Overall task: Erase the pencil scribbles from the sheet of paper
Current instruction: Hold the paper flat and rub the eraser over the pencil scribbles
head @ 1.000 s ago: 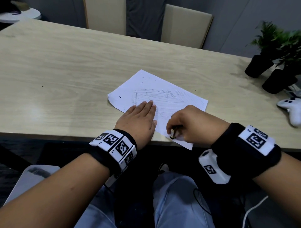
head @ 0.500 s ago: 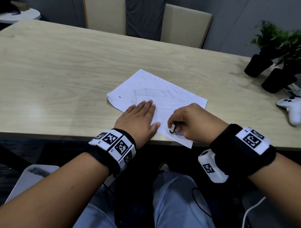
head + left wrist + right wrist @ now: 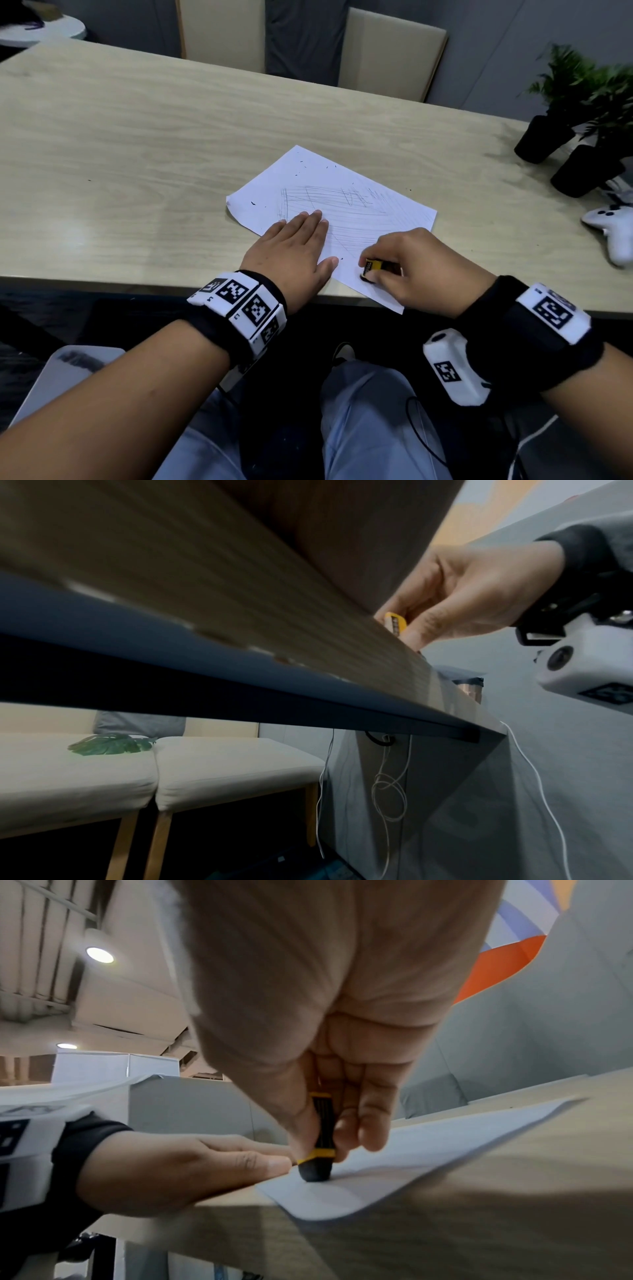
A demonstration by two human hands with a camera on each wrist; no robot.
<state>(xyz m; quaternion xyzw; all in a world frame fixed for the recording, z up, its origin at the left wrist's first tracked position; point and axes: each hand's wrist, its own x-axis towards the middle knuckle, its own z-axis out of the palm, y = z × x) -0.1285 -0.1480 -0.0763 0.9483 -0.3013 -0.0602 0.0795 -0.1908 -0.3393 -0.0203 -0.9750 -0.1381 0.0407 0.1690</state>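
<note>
Your right hand (image 3: 423, 270): Your fingers (image 3: 371, 1123) are curled tight around the eraser (image 3: 316, 1150). Its dark tip touches the sheet of paper (image 3: 308, 178) near the corner closest to you.

Your left hand (image 3: 291, 253): It lies flat on the paper with straight, loose fingers. It holds nothing. It just pins the sheet down, right beside the eraser.

The eraser: It has a black and yellow sleeve. Keep your grip low on the sleeve, near the tip. The tip looks soft, so it may bend if you hold it too high.

The paper: It lies at a slant on the counter (image 3: 120, 154). One corner hangs a little over the edge by you. Paper is thin, light and floppy. It will likely slide or crumple if you rub hard, so keep your flat hand close to the spot you rub.

The pencil scribbles (image 3: 342, 205): Gray lines cover the middle of the sheet, past your hands. Most of them look not yet rubbed out. Small dark crumbs lie on the far part.

Farther away: A white game controller (image 3: 613, 233) and two potted plants (image 3: 582, 113) sit off to your right, well apart from the paper.

What each view gives you: Only the head view shows the scribbles. Only the right wrist view shows the tip meeting the paper. The left wrist view looks up from below the counter edge and shows none of your left fingers.
</note>
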